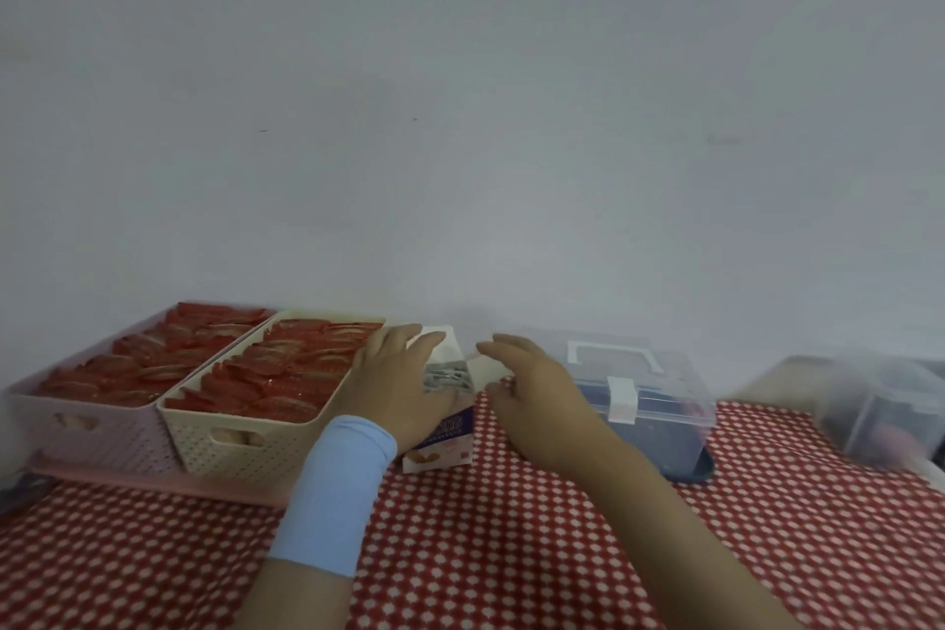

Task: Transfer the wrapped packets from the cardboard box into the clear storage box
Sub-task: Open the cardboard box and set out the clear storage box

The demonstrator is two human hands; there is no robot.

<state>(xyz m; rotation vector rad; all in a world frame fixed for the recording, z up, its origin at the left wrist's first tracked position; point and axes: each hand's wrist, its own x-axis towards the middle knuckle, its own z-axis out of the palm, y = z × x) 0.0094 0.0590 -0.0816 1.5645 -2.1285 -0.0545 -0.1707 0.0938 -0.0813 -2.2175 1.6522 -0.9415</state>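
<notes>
A small cardboard box point(444, 430), white with purple print and an open top flap, is stood upright on a red tablecloth point(511, 553) patterned with white diamond dots. Wrapped packets point(446, 376), grey and crinkled, are seen packed upright in its open top. The left hand point(399, 384) is laid against the box's left side, fingers spread over the top edge and touching the packets; whether any packet is pinched cannot be told. A smooth light-blue wristband point(337, 486) is worn on that forearm. The right hand point(532, 389) is held open just right of the box, fingers loosely curved, nothing gripped. The clear storage box point(649, 399), hard transparent plastic with a white handle and white front latch, is set just behind the right hand, lid down; dark contents are blurred. At left, two woven-look plastic baskets, one cream point(240, 425) and one pink point(92, 425), are filled with glossy red sachets point(286, 373). A blurred translucent container point(884, 404) is seen far right.
</notes>
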